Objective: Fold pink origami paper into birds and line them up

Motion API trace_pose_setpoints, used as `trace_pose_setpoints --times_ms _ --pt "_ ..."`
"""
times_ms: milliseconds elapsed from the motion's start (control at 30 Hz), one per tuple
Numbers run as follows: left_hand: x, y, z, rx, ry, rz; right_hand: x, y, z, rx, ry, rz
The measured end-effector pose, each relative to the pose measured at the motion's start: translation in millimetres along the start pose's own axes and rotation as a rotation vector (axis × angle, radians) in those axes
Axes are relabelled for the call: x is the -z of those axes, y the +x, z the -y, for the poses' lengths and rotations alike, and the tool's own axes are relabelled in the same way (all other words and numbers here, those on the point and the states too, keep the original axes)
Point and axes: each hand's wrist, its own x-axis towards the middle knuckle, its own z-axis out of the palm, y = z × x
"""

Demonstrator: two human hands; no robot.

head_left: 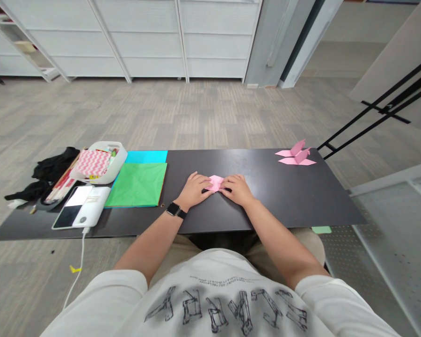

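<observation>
A small folded piece of pink paper lies on the dark table in front of me. My left hand grips its left side, thumb near the lower edge and fingers over the top. On the opposite side my right hand holds the paper in the same way. The fingers cover both ends, so only the middle of the paper shows. Two pink origami cranes stand close together near the table's far right corner.
Left of my hands lies a stack of green paper with blue paper behind it. Farther left are a white basket, a phone, a white power bank with a cable, and black cloth. A black metal frame stands right.
</observation>
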Motion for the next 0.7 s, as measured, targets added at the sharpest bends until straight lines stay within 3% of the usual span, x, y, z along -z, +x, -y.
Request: trace_pose_setpoints --times_ms 400,700 --pt "1.7 2.9 -1.6 -0.021 -0.001 0.017 -2.2 0.9 3.6 -0.028 -0.026 -0.019" --pt "0.4 6.8 -7.2 0.046 -0.003 0.0 -5.0 4.7 7.0 -0.077 -0.039 -0.034"
